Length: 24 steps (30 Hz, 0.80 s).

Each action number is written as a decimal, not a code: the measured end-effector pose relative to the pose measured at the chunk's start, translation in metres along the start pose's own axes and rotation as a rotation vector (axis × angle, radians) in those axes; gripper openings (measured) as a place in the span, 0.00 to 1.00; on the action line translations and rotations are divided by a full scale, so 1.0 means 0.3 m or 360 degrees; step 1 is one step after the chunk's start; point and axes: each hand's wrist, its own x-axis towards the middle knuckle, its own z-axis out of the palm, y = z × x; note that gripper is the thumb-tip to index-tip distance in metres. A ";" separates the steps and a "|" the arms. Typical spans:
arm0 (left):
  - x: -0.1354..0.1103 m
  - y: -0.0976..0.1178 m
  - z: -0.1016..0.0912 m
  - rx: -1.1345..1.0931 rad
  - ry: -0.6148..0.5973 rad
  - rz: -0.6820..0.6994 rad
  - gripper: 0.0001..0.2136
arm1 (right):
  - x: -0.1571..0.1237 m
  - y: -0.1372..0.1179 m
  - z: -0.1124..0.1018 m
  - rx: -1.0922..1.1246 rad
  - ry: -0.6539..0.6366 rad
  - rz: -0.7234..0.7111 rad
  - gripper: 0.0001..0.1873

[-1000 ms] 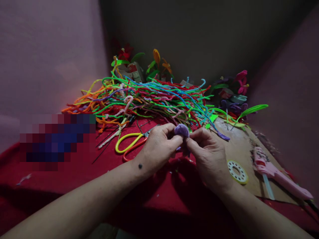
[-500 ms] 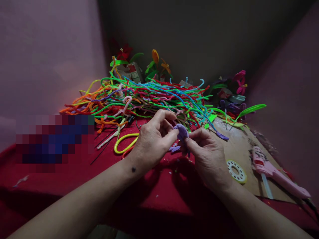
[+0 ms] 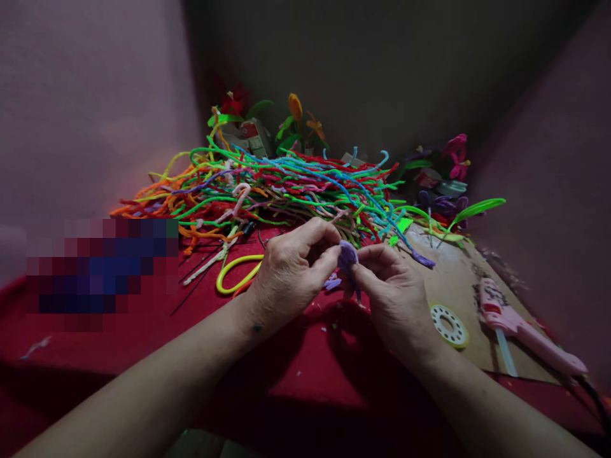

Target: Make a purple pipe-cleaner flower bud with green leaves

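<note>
Both hands meet over the red cloth (image 3: pixel 119 337) at the middle of the view. A small purple pipe-cleaner coil (image 3: pixel 347 254) is pinched between them. My left hand (image 3: pixel 286 273) grips it from the left with thumb and curled fingers. My right hand (image 3: pixel 391 296) holds it from the right with thumb and forefinger. Loose purple ends (image 3: pixel 333 282) hang just below the coil.
A big heap of coloured pipe cleaners (image 3: pixel 286 187) lies behind the hands. Yellow-handled scissors (image 3: pixel 233 275) lie left of my left hand. To the right, a cardboard sheet (image 3: pixel 458 280) holds a round white disc (image 3: pixel 449 325) and a pink glue gun (image 3: pixel 520 327). Finished pipe-cleaner flowers (image 3: pixel 453 159) stand at the back.
My left hand lifted its fingers off the coil, then closed again round it. The coil has turned slightly between the fingers. The right hand has hardly moved.
</note>
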 end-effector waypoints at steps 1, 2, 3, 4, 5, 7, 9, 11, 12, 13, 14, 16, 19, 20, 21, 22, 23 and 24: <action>0.000 0.000 -0.001 0.0020 0.0007 0.0008 0.03 | -0.001 -0.001 0.000 0.0006 -0.0002 -0.0002 0.06; 0.000 0.000 -0.001 0.0037 0.0012 0.0009 0.03 | -0.002 -0.002 0.000 0.0009 0.0001 -0.0007 0.06; 0.000 0.001 -0.002 0.0054 0.0014 0.0005 0.03 | -0.004 -0.003 0.000 0.0008 0.0008 -0.0008 0.06; 0.000 0.001 -0.004 0.0070 0.0012 0.0000 0.03 | -0.005 -0.005 0.000 0.0006 0.0015 -0.0010 0.06; 0.000 0.001 -0.005 0.0086 0.0009 -0.0001 0.03 | -0.006 -0.006 0.000 0.0003 0.0023 -0.0015 0.07; -0.001 0.001 -0.007 0.0123 -0.0005 0.0016 0.03 | -0.007 -0.005 -0.001 -0.0007 0.0042 -0.0023 0.07; -0.001 0.000 -0.007 0.0166 -0.0015 0.0038 0.03 | -0.007 -0.002 -0.001 -0.0015 0.0060 -0.0014 0.07; -0.001 -0.001 -0.008 0.0201 -0.0009 0.0058 0.04 | -0.006 0.002 -0.003 -0.0034 0.0067 0.0001 0.07; -0.001 -0.001 -0.008 0.0214 -0.0007 0.0066 0.04 | -0.006 0.003 -0.004 -0.0046 0.0064 0.0006 0.07; -0.001 -0.001 -0.008 0.0221 -0.0005 0.0077 0.04 | -0.006 0.004 -0.005 -0.0059 0.0061 0.0005 0.07; -0.001 0.000 -0.009 0.0227 -0.0009 0.0088 0.04 | -0.006 0.004 -0.005 -0.0071 0.0059 0.0001 0.07; -0.001 0.003 -0.011 0.0238 -0.0018 0.0111 0.04 | -0.006 0.004 -0.007 -0.0081 0.0051 -0.0007 0.07; 0.001 0.009 -0.014 0.0234 -0.0042 0.0117 0.04 | -0.004 0.003 -0.008 -0.0079 0.0031 -0.0017 0.06; 0.001 0.010 -0.015 0.0223 -0.0053 0.0109 0.04 | -0.004 0.002 -0.008 -0.0078 0.0020 -0.0025 0.06; 0.001 0.011 -0.016 0.0210 -0.0068 0.0100 0.05 | -0.003 0.002 -0.008 -0.0076 0.0011 -0.0031 0.06; 0.001 0.011 -0.016 0.0201 -0.0081 0.0095 0.05 | -0.002 0.001 -0.008 -0.0071 0.0004 -0.0033 0.06; 0.001 0.011 -0.016 0.0199 -0.0087 0.0097 0.05 | -0.002 0.001 -0.008 -0.0061 -0.0002 -0.0034 0.06; 0.000 0.010 -0.015 0.0202 -0.0092 0.0104 0.05 | -0.001 0.000 -0.008 -0.0052 -0.0003 -0.0033 0.06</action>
